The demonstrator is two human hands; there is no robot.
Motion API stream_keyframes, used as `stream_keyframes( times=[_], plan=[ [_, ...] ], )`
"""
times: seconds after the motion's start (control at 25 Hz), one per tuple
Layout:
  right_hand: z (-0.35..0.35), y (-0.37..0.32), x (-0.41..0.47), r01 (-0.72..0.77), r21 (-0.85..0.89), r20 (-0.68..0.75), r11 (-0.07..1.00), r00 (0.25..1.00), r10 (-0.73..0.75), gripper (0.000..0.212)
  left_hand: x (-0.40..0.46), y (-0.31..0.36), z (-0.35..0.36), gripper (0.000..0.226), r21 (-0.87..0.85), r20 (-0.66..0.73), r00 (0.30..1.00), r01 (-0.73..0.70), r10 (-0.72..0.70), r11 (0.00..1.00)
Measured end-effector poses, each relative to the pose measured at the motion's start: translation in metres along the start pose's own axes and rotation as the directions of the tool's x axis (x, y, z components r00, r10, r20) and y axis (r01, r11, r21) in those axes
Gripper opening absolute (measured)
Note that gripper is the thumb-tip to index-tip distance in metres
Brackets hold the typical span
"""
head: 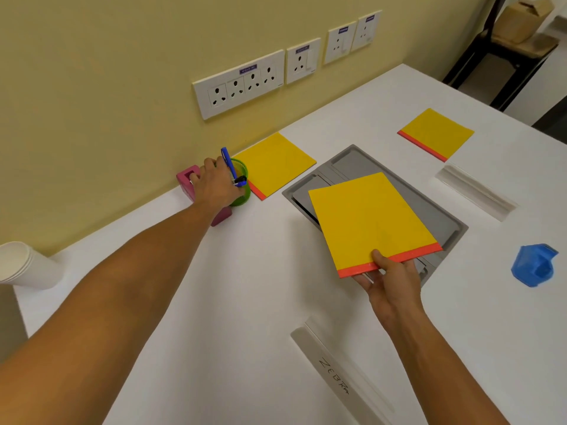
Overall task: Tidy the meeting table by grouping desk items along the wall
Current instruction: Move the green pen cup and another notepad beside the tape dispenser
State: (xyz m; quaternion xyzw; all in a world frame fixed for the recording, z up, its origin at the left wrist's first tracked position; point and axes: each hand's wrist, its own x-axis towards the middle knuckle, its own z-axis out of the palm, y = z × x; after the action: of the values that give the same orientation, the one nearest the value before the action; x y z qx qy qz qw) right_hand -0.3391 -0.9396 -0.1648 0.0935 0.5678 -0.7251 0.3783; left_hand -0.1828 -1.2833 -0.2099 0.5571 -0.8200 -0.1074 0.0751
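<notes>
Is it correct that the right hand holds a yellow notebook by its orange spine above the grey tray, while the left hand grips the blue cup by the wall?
Not quite. The head view shows the left hand on a green mesh pen cup, not a blue cup. The rest holds: the right hand holds the yellow notebook by its orange spine above the grey tray.

The scene is seen through a single head-worn wide-angle view, directed forward and down over the white table (pixel 251 271). The wall (pixel 92 87) is framed far left; both forearms are caught close below.
</notes>
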Motion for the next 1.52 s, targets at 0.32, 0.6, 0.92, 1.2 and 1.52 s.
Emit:
stream_keyframes(
  times=[0.32,0.6,0.92,1.2,1.52],
  plan=[
    [0.022,0.014,0.006,-0.017,0.054,-0.009,0.998,1.0,0.017,0.041,0.004,-0.008,0.002,0.086,-0.053,0.078,0.997,-0.016,0.021,0.998],
    [0.019,0.022,0.01,-0.032,0.028,-0.006,0.999,0.999,0.033,0.035,0.001,-0.031,0.004,0.141,-0.063,0.157,0.987,0.057,-0.047,0.996],
    [0.016,0.024,0.013,-0.041,0.021,0.0,0.999,0.999,0.041,0.039,-0.025,-0.044,0.035,0.115,-0.002,-0.072,0.997,0.025,-0.025,1.0],
    [0.026,0.028,0.014,-0.059,0.111,0.006,0.992,0.998,0.059,0.048,-0.03,-0.039,0.038,0.117,-0.093,-0.056,0.984,0.163,-0.169,0.982],
    [0.056,0.053,0.023,-0.141,0.306,0.085,0.942,0.989,0.12,0.052,-0.152,0.047,0.04,0.037,-0.73,-0.304,0.952,-0.205,-0.041,0.652]
  ],
)
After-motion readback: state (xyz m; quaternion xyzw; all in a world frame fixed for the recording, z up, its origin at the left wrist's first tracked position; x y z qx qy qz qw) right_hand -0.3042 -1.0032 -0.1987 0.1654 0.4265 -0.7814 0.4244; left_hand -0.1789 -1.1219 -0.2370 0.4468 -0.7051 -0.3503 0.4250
